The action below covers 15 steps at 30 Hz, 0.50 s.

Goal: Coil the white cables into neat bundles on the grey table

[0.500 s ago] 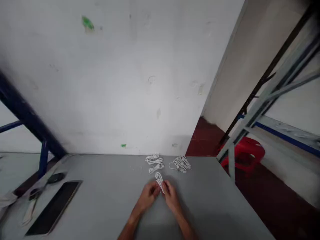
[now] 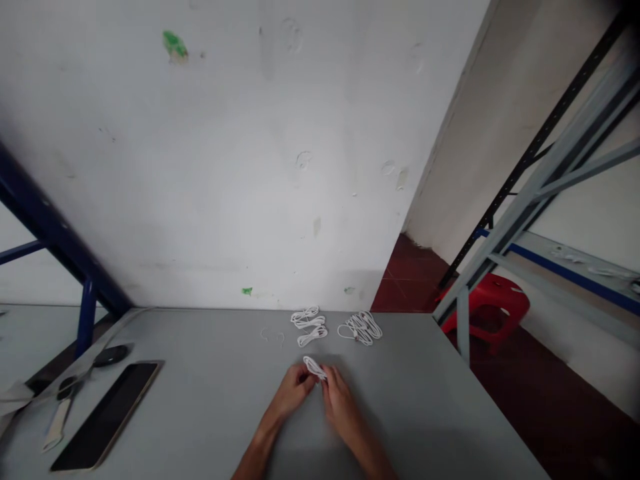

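Both my hands meet over the grey table (image 2: 210, 400), pinching a small coiled white cable (image 2: 315, 367) between them. My left hand (image 2: 294, 390) grips the coil from the left with fingers closed. My right hand (image 2: 338, 400) holds its right end, fingers curled. Beyond my hands, by the wall, lie two coiled white cables (image 2: 309, 326) and a larger bundle of white cable (image 2: 361, 327). A thin loose tie (image 2: 273, 335) lies to their left.
A dark tablet (image 2: 105, 413) lies at the table's left, with scissors (image 2: 63, 407) and a black object (image 2: 113, 355) beside it. A white wall rises behind the table. A red stool (image 2: 493, 303) and a metal rack (image 2: 530, 200) stand on the right.
The coil in my hands has been turned from upright to lying flatter and lower between my fingers. My hands shifted slightly towards me.
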Tool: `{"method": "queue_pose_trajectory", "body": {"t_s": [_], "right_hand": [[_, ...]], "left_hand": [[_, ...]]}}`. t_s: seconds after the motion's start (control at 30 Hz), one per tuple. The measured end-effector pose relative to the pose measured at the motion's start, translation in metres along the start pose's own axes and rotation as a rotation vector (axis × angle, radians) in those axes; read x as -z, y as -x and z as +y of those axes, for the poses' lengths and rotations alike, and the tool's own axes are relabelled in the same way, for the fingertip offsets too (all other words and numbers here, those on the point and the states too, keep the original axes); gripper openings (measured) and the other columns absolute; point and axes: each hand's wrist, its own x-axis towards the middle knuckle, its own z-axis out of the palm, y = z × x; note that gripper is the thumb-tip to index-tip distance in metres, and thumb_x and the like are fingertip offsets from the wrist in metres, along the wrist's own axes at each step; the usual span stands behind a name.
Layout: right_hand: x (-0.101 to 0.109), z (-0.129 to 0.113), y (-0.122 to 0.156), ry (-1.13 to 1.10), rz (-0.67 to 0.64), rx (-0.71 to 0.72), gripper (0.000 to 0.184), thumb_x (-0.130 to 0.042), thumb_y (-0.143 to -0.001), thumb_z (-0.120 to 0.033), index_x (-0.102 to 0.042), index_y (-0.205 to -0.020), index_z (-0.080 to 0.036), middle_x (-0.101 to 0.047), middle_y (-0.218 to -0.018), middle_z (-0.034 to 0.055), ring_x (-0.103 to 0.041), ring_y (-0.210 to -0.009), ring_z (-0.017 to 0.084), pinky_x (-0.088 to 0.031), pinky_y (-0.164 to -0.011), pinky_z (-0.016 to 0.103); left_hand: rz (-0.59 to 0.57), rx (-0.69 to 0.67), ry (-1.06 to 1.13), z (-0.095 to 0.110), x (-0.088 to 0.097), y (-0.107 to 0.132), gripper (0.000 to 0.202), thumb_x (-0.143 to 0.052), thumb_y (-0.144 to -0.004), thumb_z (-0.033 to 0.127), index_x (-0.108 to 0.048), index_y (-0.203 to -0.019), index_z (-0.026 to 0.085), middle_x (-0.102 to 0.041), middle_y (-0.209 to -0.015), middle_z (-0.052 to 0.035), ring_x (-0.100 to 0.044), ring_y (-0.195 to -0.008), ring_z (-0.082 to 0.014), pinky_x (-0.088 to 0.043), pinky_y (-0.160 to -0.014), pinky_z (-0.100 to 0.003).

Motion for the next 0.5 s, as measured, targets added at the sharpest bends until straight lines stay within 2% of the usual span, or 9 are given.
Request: {"method": "queue_pose_trajectory", "body": {"t_s": [0.13,0.23,0.33,0.43,0.5], "right_hand": [[-0.009,0.005,0.004,0.098,0.061,-0.014,0.032,-0.040,-0.096,-0.020,-0.061,-0.120,-0.022,-0.068,-0.105,0.0110,-0.068,-0.096,0.025,-0.056,-0.081,0.036],[-0.010,0.002,0.002,0.104,0.049,-0.010,0.030,-0.036,-0.097,-0.019,-0.063,-0.109,-0.023,-0.067,-0.091,0.0074,-0.068,-0.081,0.023,-0.055,-0.072,0.034],[-0.008,-0.002,-0.001,0.109,0.038,-0.005,0.030,-0.033,-0.099,-0.021,-0.062,-0.102,-0.022,-0.066,-0.085,0.0066,-0.067,-0.075,0.022,-0.054,-0.067,0.033],[-0.005,-0.004,-0.003,0.106,0.059,0.005,0.030,-0.031,-0.099,-0.022,-0.061,-0.099,-0.022,-0.067,-0.083,0.0072,-0.068,-0.074,0.023,-0.053,-0.066,0.032],[-0.003,-0.003,-0.003,0.103,0.082,0.002,0.030,-0.031,-0.099,-0.024,-0.061,-0.099,-0.021,-0.068,-0.081,0.0076,-0.068,-0.074,0.023,-0.053,-0.065,0.033]], "left_hand": [[-0.046,0.026,0.033,-0.003,0.001,-0.001,0.020,-0.059,-0.080,0.032,-0.065,-0.073,0.014,-0.044,-0.056,0.0052,-0.036,-0.055,-0.0106,-0.032,-0.055,-0.023],[-0.034,0.083,0.058,-0.009,0.000,-0.002,0.025,-0.061,-0.080,0.038,-0.064,-0.071,0.014,-0.042,-0.053,0.0066,-0.033,-0.050,-0.0092,-0.027,-0.051,-0.022],[-0.021,0.119,0.063,-0.010,-0.001,-0.003,0.034,-0.063,-0.079,0.047,-0.063,-0.071,0.015,-0.042,-0.052,0.0071,-0.033,-0.049,-0.0087,-0.025,-0.049,-0.022],[-0.038,0.096,0.013,-0.004,-0.001,-0.001,0.042,-0.059,-0.084,0.055,-0.063,-0.073,0.014,-0.042,-0.053,0.0068,-0.034,-0.050,-0.0090,-0.026,-0.050,-0.022],[-0.048,0.032,-0.062,0.001,0.001,0.004,0.043,-0.053,-0.090,0.053,-0.065,-0.080,0.014,-0.048,-0.058,0.0046,-0.040,-0.054,-0.0105,-0.031,-0.052,-0.023]]}}
